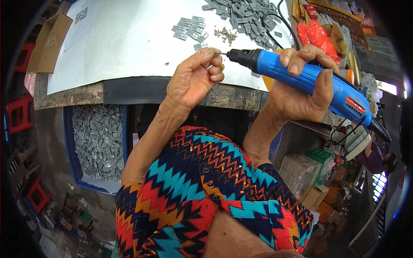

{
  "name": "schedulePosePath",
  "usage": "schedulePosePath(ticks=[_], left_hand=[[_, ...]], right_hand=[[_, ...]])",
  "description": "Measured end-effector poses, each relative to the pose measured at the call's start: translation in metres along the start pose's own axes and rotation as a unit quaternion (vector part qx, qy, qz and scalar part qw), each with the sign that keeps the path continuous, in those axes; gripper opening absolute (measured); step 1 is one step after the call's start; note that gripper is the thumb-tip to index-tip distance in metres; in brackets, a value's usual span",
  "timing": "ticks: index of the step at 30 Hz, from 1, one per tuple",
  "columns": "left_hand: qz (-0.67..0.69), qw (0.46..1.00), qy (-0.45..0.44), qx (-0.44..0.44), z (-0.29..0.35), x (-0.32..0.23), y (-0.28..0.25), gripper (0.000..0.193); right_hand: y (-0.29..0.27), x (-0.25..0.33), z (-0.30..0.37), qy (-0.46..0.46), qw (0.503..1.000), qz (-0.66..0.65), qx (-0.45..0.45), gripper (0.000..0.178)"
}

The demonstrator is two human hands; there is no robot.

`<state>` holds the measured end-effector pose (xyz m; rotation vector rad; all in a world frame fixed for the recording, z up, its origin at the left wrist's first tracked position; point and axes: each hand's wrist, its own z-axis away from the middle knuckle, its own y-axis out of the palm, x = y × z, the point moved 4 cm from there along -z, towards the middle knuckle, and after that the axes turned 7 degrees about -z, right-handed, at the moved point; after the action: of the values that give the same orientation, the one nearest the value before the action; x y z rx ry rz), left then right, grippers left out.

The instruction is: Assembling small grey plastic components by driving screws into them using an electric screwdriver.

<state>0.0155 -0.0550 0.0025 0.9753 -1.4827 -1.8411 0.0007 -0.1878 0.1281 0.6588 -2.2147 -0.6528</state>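
Observation:
A blue electric screwdriver with a black nose and a thin metal bit lies in my right hand, whose fingers wrap round its body. Its bit points left, to the pinched fingertips of my left hand. Thumb and forefinger there close at the bit's tip; whatever small piece may sit between them is hidden. Just beyond my hands, on the white-covered table, are a small pile of tiny screws, a group of flat grey plastic pieces and a larger heap of grey pieces.
Below the table edge at left stands a blue bin full of grey pieces. A cardboard box is at the table's left end. A black cable and a red plastic bag lie at the right. Crates stand lower right.

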Motion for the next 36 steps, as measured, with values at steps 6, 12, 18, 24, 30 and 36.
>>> schedulePosePath(ticks=[6, 12, 18, 24, 30, 36], left_hand=[[-0.013, 1.000, -0.001, -0.006, 0.000, 0.001, 0.001, 0.015], [-0.028, 1.000, 0.004, -0.008, 0.001, 0.002, -0.002, 0.016], [-0.052, 0.998, 0.019, -0.004, -0.001, 0.002, -0.003, 0.015], [-0.063, 0.997, 0.042, 0.003, -0.002, 0.003, -0.004, 0.012], [-0.071, 0.996, 0.051, 0.004, 0.001, 0.002, -0.002, 0.012], [-0.068, 0.997, 0.048, 0.005, 0.004, 0.001, 0.002, 0.020]], right_hand=[[-0.002, 0.001, 0.000, -0.004, 1.000, 0.004, -0.002, 0.024], [0.001, 0.002, 0.003, -0.008, 1.000, 0.005, -0.004, 0.025], [0.004, 0.000, 0.002, -0.017, 1.000, 0.018, 0.016, 0.027], [0.007, -0.002, 0.006, -0.035, 0.997, 0.051, 0.050, 0.026], [0.008, 0.000, 0.005, -0.031, 0.996, 0.059, 0.053, 0.025], [0.008, -0.001, 0.005, -0.028, 0.999, 0.025, 0.020, 0.026]])
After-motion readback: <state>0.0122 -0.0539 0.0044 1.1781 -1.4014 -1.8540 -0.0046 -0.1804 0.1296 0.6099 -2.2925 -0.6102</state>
